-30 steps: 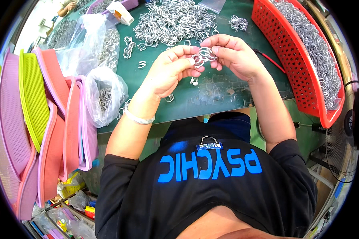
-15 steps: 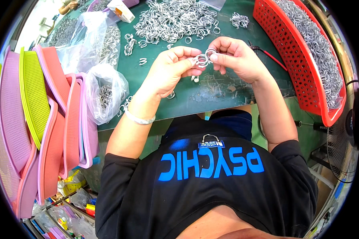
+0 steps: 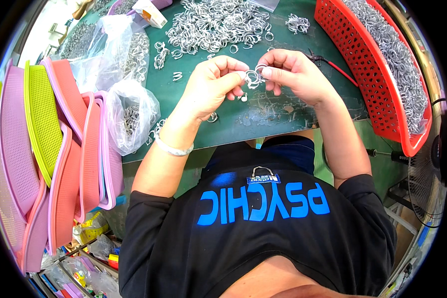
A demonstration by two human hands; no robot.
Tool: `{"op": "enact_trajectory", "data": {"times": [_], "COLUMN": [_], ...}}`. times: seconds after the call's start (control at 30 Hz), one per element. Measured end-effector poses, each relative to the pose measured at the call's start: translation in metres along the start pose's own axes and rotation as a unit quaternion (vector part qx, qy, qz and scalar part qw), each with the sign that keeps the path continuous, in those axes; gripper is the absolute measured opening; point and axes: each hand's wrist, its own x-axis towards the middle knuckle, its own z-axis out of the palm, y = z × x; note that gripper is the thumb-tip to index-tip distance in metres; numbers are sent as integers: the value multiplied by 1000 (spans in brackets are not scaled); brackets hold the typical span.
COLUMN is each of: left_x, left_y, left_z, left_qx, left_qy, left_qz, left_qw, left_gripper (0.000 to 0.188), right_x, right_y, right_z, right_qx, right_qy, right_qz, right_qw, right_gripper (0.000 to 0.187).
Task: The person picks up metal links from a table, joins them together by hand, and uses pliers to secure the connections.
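Over the green table, my left hand (image 3: 214,84) pinches a small cluster of silver metal rings (image 3: 253,78) between thumb and fingers. From the other side my right hand (image 3: 294,74) grips a ring at the upper right of the same cluster, thumb against fingertips. The two hands nearly meet, with the rings bridging them. Whether the rings are linked I cannot tell. Below the hands a small silver piece (image 3: 243,97) lies on the table. Beyond them spreads a large heap of silver rings (image 3: 218,25), with a smaller bunch of rings (image 3: 297,23) to its right.
A red perforated basket (image 3: 355,64) full of metal pieces stands at right, beside red-handled pliers (image 3: 333,67). At left are a clear plastic bag (image 3: 151,107) with rings inside and stacked coloured baskets (image 3: 67,198). A fan (image 3: 424,184) stands at the lower right.
The rings between my hands have turned slightly, and my left fingertips have shifted a little on them. Both arms stay almost in place. At the far upper left, another person's hand has moved.
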Motion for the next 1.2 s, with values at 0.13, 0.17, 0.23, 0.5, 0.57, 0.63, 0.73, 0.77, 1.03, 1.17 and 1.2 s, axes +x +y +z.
{"op": "enact_trajectory", "data": {"times": [0.13,0.17,0.23,0.5,0.57,0.63,0.73,0.77,1.03,1.17,1.2], "left_x": [0,0,0,1,1,2,3,3,4,5,5], "left_y": [-1,0,1,1,-1,-5,-10,-11,-15,-20,-22], "left_z": [0,1,2,2,4,5,4,4,1,1,0], "left_qx": [-9,-5,-1,16,24,31,14,25,14,8,-2], "left_qy": [6,4,3,9,8,7,-5,-7,-39,-40,-37], "left_qz": [-5,-7,-9,-39,-29,-19,-2,-12,-54,-66,-65], "left_qw": [1000,1000,1000,999,999,999,1000,1000,998,997,997], "left_gripper": [16,16,16,15,15,15,15,15,14,12,12], "right_x": [-1,-1,-1,0,1,0,1,1,-2,-3,-2], "right_y": [-2,-2,-1,4,5,6,10,11,12,18,21], "right_z": [1,1,1,2,3,5,4,3,-2,-2,-2], "right_qx": [-10,-10,0,13,18,54,56,56,124,117,109], "right_qy": [1,2,2,3,9,40,39,39,-33,-28,-23], "right_qz": [-4,-4,-5,-14,-16,-14,-10,-10,50,27,16], "right_qw": [1000,1000,1000,1000,1000,998,998,998,990,992,994], "right_gripper": [15,15,14,13,13,12,12,12,14,14,14]}}
